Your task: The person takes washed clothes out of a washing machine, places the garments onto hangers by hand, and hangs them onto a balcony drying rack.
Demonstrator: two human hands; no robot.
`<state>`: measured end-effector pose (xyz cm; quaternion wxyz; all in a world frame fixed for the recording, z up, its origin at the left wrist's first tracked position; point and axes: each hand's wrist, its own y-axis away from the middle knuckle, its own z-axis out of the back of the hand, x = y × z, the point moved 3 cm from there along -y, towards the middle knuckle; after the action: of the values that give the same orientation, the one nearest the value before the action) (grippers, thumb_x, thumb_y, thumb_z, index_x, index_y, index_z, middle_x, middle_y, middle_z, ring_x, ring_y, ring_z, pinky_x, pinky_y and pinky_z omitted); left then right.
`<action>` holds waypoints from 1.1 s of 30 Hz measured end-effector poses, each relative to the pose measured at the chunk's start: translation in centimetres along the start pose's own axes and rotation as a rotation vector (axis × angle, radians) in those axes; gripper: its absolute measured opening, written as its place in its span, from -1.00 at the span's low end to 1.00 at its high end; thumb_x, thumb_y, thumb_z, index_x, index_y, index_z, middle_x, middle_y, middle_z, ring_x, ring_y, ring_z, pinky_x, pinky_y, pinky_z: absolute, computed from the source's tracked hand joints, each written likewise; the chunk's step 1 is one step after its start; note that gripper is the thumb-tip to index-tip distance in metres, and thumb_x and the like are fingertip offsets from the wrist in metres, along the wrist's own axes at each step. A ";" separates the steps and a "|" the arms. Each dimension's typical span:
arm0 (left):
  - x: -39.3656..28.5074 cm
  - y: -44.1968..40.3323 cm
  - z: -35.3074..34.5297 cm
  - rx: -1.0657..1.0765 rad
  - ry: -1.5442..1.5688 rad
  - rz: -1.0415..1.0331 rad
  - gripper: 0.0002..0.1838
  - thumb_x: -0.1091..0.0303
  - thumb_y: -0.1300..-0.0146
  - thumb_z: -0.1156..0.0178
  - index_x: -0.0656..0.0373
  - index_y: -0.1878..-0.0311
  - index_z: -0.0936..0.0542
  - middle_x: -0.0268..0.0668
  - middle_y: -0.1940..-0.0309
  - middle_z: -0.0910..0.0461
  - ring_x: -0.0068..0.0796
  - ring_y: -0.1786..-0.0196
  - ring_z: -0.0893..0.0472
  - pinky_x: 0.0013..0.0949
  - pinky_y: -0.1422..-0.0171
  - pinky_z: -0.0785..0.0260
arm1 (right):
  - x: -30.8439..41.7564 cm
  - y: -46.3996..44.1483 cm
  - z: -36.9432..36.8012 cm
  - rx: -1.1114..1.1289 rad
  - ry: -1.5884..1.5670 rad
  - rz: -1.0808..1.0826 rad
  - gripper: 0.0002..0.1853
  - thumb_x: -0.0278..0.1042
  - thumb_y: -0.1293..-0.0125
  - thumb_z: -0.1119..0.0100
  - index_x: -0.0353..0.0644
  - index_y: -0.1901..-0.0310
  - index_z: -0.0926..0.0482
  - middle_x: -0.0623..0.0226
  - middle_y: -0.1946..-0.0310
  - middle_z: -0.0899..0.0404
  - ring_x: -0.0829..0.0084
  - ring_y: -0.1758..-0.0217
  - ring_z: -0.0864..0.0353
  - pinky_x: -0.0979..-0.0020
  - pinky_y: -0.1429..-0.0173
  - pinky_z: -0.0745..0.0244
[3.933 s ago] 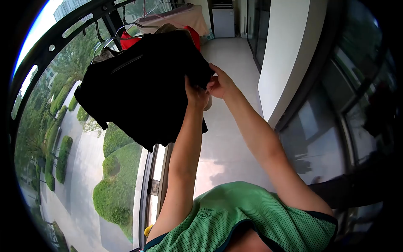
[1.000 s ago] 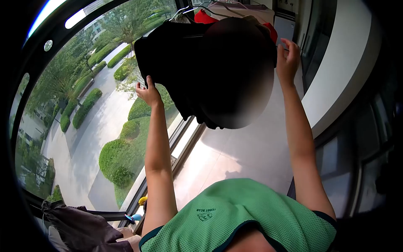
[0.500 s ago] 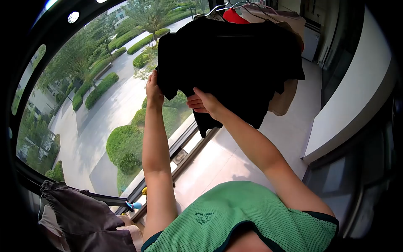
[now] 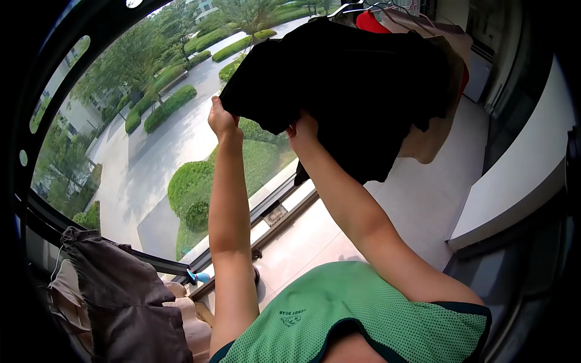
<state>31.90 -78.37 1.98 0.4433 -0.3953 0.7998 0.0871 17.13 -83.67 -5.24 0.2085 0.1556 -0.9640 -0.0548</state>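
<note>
A black T-shirt [image 4: 363, 91] hangs in front of me from the row of hangers [image 4: 351, 8]. My left hand [image 4: 224, 121] pinches the outer edge of its left sleeve and draws it out to the left. At the underside of that sleeve, close to the shirt's side, my right hand [image 4: 304, 129] has its fingers closed on the cloth; the fingertips are partly hidden by it. Behind the black shirt show a beige garment [image 4: 426, 142] and a bit of red cloth [image 4: 370, 23].
A large window [image 4: 121, 151] runs along the left, with shrubs and paving outside. Dark grey trousers [image 4: 124, 296] hang at the lower left beside pale garments [image 4: 192, 320]. A blue object [image 4: 198, 276] sits by the window frame. To the right stands a white curved wall [image 4: 514, 199].
My left hand has pulled the sleeve outward, spreading it to the left. My right hand, open under the shirt before, has risen and closed on the sleeve's underside. The view has shifted slightly.
</note>
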 end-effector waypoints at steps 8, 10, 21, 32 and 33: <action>-1.1 1.3 -0.8 0.342 -0.463 -0.472 -0.42 -0.14 -0.14 -0.14 0.22 0.07 -0.35 -0.43 0.45 -0.44 -0.64 0.36 -0.44 -0.57 0.25 -0.31 | 0.1 1.8 -0.7 -0.120 0.121 -0.021 -0.72 -0.09 -0.28 0.01 -0.10 0.15 -0.48 0.47 0.43 -0.50 0.58 0.54 -0.40 0.50 0.48 -0.32; -1.8 2.6 -0.7 0.448 -0.505 -0.450 -0.47 0.04 -0.07 -0.29 0.20 0.06 -0.35 -0.37 0.43 -0.50 -0.58 0.39 -0.48 -0.52 0.28 -0.35 | 0.0 1.0 0.1 -0.072 0.162 -0.001 -0.72 -0.08 -0.27 -0.01 -0.10 0.16 -0.48 0.47 0.45 -0.50 0.57 0.55 -0.40 0.49 0.50 -0.30; -3.3 1.6 0.5 0.311 -0.343 -0.145 -0.74 0.23 -0.34 0.03 0.21 0.22 -0.55 -0.39 0.41 -0.55 -0.58 0.42 -0.54 -0.55 0.26 -0.38 | 0.8 1.1 -0.1 -0.227 0.066 0.093 -0.68 -0.14 -0.24 0.04 -0.11 0.06 -0.43 0.36 0.39 -0.49 0.53 0.39 -0.47 0.47 0.46 -0.34; -2.8 0.3 -1.8 -0.090 -0.545 -0.621 -0.69 0.28 -0.35 0.12 0.32 0.39 -0.45 -0.32 0.58 -0.43 -0.51 0.50 -0.34 -0.41 0.33 -0.22 | 2.1 -4.6 2.4 -0.140 0.632 0.522 -0.60 -0.22 -0.27 0.13 -0.36 -0.02 -0.38 0.22 0.05 -0.43 0.37 0.08 -0.44 0.43 0.06 -0.34; -3.0 0.5 -2.2 -0.090 -0.580 -0.625 -0.69 0.29 -0.35 0.12 0.32 0.40 -0.45 -0.29 0.59 -0.43 -0.50 0.49 -0.35 -0.40 0.33 -0.24 | 2.4 -4.5 2.5 -0.144 0.629 0.526 -0.60 -0.22 -0.27 0.13 -0.36 -0.02 -0.38 0.22 0.05 -0.43 0.37 0.08 -0.44 0.43 0.06 -0.34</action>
<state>31.00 -77.41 5.49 0.6371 -0.5967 0.4793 0.0910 15.30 -88.55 -7.32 0.5101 -0.1020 -0.8539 -0.0165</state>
